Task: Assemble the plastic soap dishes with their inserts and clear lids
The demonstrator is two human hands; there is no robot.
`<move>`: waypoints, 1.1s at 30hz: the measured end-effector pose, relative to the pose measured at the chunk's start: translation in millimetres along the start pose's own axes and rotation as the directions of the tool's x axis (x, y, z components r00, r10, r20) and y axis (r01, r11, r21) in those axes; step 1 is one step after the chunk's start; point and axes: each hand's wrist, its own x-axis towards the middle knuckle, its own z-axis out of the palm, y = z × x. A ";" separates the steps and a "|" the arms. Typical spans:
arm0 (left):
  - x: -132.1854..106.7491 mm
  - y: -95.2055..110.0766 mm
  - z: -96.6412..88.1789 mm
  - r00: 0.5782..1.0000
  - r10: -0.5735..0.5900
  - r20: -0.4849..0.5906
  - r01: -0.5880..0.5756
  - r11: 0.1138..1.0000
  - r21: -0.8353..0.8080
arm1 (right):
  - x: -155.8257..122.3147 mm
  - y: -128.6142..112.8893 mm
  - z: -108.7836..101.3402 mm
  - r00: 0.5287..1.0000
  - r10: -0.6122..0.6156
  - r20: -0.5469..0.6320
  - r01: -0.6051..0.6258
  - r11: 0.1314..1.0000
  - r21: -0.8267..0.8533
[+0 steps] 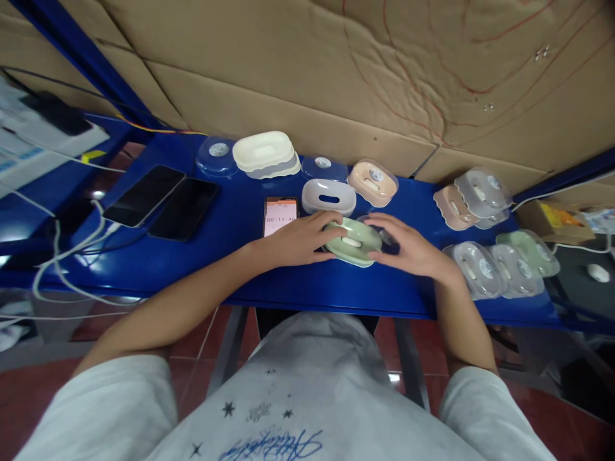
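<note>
A pale green soap dish (pixel 354 241) lies on the blue table (pixel 230 269) right in front of me. My left hand (pixel 296 239) grips its left end with curled fingers. My right hand (pixel 408 246) holds its right end, fingers bent around the rim and over a clear lid partly hidden beneath them. A grey soap dish (pixel 328 196) sits just behind, upside down.
A phone showing a timer (pixel 280 215) lies left of the dish; two dark phones (pixel 163 198) and white cables farther left. A cream dish stack (pixel 265 153), a peach dish (pixel 373 182) and several clear-lidded dishes (pixel 500 266) stand at the back and right. Cardboard wall behind.
</note>
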 end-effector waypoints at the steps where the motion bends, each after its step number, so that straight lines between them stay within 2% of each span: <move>1: -0.4 -0.3 -0.4 1.000 -0.013 -0.011 0.013 1.000 -0.008 | 1.4 -11.9 6.4 0.997 -0.065 0.027 0.065 0.998 0.012; 4: -1.4 -1.8 -1.5 0.998 -0.058 -0.021 0.057 0.996 -0.064 | 7.8 -34.9 29.7 0.989 -0.140 0.056 0.145 0.986 -0.087; 8: -2.3 -4.0 -1.8 0.995 -0.086 0.041 0.090 0.992 -0.090 | 13.3 -39.3 46.7 0.981 -0.183 0.059 0.191 0.963 -0.191; 13: -2.0 -6.8 -3.7 0.994 -0.095 0.045 0.099 0.991 -0.094 | 15.4 -38.2 47.4 0.984 -0.160 0.079 0.176 0.944 -0.281; 19: -1.6 -10.2 -3.0 0.993 -0.118 -0.009 0.113 0.973 -0.202 | 20.7 -43.1 51.5 0.976 -0.198 0.087 0.216 0.905 -0.366; 23: -1.7 -10.7 -2.6 0.990 -0.141 0.007 0.139 0.963 -0.232 | 20.4 -44.1 50.2 0.973 -0.214 0.089 0.232 0.903 -0.362; 28: -2.5 -12.1 -2.0 0.984 -0.165 0.063 0.176 0.934 -0.310 | 15.9 -45.4 48.4 0.974 -0.224 0.038 0.224 0.914 -0.339; 33: -2.8 -13.4 -0.6 0.977 -0.193 0.088 0.212 0.920 -0.331 | 15.8 -49.0 49.4 0.970 -0.238 0.049 0.241 0.914 -0.327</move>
